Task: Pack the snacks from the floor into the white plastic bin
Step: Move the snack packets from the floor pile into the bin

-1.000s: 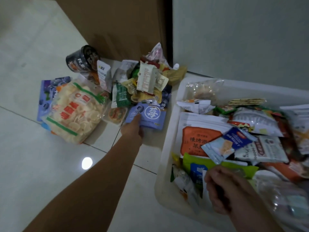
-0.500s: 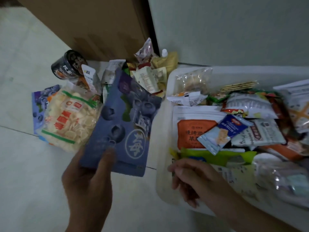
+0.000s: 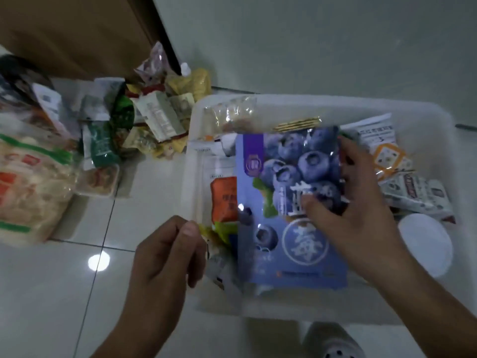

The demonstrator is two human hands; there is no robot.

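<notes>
Blueberry pouch lies face up across the snacks already in the white plastic bin, and the head view, the only one given, shows the right hand laid on its right edge, thumb pressed onto the printed front, fingers curled over the edge; whether they reach underneath I cannot tell. That grip is a pinch on the pouch. Just left of it, at the bin's near left corner, the left hand hangs loosely curled, thumb against fingertips, and I cannot see anything in it. Far left of the grip, out on the floor, the unpacked heap waits: a big clear bag of pale crisps, a green packet, small sachets against the cardboard box. The pouch looks light, glossy and slick, flexible but flat, so a pinch at an edge or sealed seam should hold better than pressing the smooth face. The crisp bag looks bulky, airy and crushable, best cradled from below with both hands.
</notes>
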